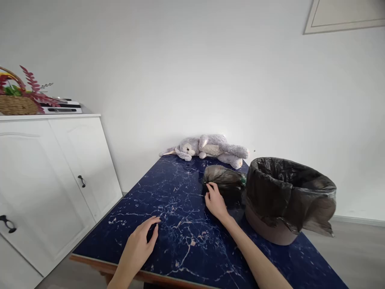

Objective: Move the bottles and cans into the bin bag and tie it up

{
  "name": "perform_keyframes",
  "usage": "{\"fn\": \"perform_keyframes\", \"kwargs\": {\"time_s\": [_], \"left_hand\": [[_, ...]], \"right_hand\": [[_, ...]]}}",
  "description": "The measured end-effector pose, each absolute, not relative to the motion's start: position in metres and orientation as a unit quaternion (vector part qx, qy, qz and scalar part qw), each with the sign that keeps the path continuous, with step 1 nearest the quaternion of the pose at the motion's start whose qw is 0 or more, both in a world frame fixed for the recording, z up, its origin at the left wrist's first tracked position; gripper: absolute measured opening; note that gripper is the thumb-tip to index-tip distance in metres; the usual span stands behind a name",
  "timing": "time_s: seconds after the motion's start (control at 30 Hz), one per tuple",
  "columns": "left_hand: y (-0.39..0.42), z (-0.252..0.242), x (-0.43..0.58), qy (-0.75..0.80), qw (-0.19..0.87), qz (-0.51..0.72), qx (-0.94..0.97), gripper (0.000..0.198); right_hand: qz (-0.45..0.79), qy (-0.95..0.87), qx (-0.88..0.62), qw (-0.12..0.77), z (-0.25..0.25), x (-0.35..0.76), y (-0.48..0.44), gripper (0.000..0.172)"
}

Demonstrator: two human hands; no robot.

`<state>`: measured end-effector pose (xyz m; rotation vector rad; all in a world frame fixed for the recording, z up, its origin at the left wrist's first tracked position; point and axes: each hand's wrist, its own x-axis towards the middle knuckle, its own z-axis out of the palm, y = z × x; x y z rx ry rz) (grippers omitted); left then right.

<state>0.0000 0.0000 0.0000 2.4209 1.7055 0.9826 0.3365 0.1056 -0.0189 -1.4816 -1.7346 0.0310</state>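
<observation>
A bundled dark, see-through plastic bag (224, 175) lies on the blue marbled table, with a green bit at its right end. My right hand (215, 202) is at the bundle's left end, its fingertips on or just beside the plastic; thumb and fingers look apart. Over the front left of the table, my left hand (138, 241) is empty, its fingers loosely curved and the thumb apart from them. Right of my right hand stands a brownish trash bin (270, 230), lined with a black trash bag (276, 200) folded over its rim.
A grey plush rabbit (210, 146) lies on its side at the table's far end, by the wall. The dark blue table (177, 204) has a wooden front edge. On the left, a white cabinet (60, 168) carries a flower basket (18, 105) and a white device (64, 107).
</observation>
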Motion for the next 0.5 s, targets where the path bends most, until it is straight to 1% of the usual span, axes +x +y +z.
{"fn": "perform_keyframes", "kwargs": {"time_s": [0.1,0.17,0.23,0.37,0.5], "left_hand": [[0.000,0.000,0.000,0.542,0.008,0.316,0.779,0.035],[0.001,-0.001,-0.001,0.538,0.001,0.320,0.780,0.035],[0.001,-0.002,-0.001,0.537,-0.003,0.322,0.780,0.035],[0.001,-0.002,-0.001,0.538,0.005,0.317,0.781,0.036],[0.000,-0.001,-0.001,0.539,0.008,0.313,0.782,0.038]], "right_hand": [[0.012,-0.764,-0.492,0.418,-0.009,0.320,0.090,0.049],[0.004,-0.795,-0.437,0.421,0.001,0.316,0.079,0.048],[-0.009,-0.795,-0.416,0.441,0.010,0.319,0.071,0.043],[-0.037,-0.701,-0.481,0.525,0.020,0.344,0.069,0.038],[-0.018,-0.587,-0.565,0.579,0.008,0.368,0.081,0.048]]}}
